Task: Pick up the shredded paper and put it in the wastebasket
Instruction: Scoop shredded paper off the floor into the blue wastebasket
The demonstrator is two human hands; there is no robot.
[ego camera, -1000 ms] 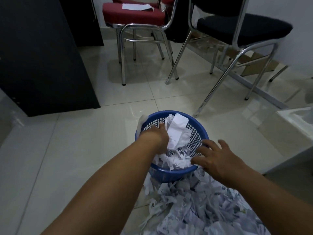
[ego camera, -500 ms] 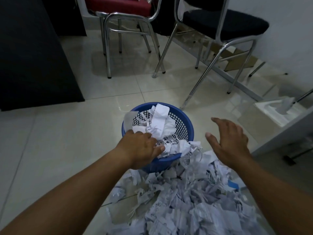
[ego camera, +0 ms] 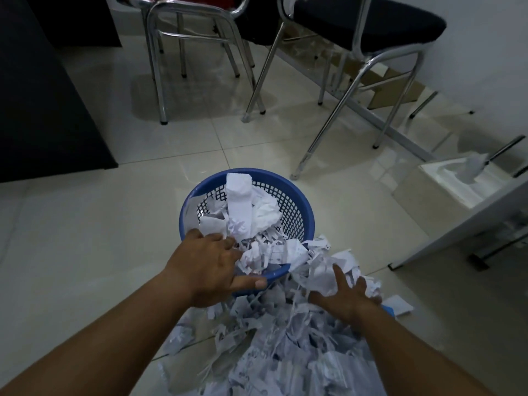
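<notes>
While the left hand (ego camera: 205, 270) lies open on the basket's (ego camera: 303, 208) near rim and the right hand (ego camera: 344, 300), fingers spread, presses into paper (ego camera: 271, 355) heaped on the floor (ego camera: 85, 252) against it, the brimming basket could tip or shed shreds.

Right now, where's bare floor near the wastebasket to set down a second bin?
Left of the blue wastebasket, bare tile floor runs to the dark cabinet. A narrower strip lies beyond it, before the chair legs. Near and right sides are crowded with shredded paper.
</notes>
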